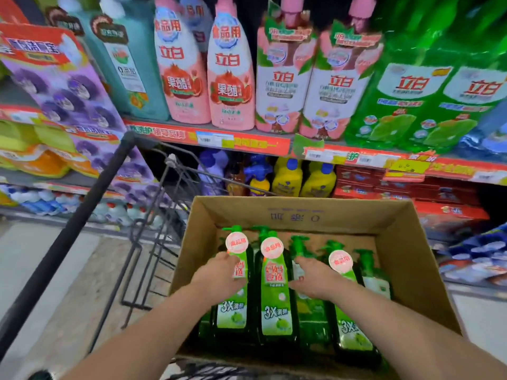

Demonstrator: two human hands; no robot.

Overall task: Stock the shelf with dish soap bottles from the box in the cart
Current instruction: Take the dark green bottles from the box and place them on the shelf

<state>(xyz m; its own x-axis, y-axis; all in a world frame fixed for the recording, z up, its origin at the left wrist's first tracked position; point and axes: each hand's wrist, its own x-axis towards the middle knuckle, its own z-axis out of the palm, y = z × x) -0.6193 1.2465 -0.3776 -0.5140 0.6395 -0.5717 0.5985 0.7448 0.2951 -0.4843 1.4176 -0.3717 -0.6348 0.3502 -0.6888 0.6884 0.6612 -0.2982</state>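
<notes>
Green plastic pump-top dish soap bottles (275, 283) lie packed in the open brown cardboard box (411, 270) at 6 o'clock, inside the black wire cart (82, 215). The left hand (219, 275) grasps the leftmost bottle (233, 314). The right hand (315, 278) straddles the third; its grip is unclear. Better to lift by the shoulders, not the pumps, toward the red-edged shelf (208, 138) at 12.

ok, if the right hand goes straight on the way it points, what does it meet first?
Probably the green pump head of the third bottle from the left, just beyond the right hand; depth is unclear.
</notes>
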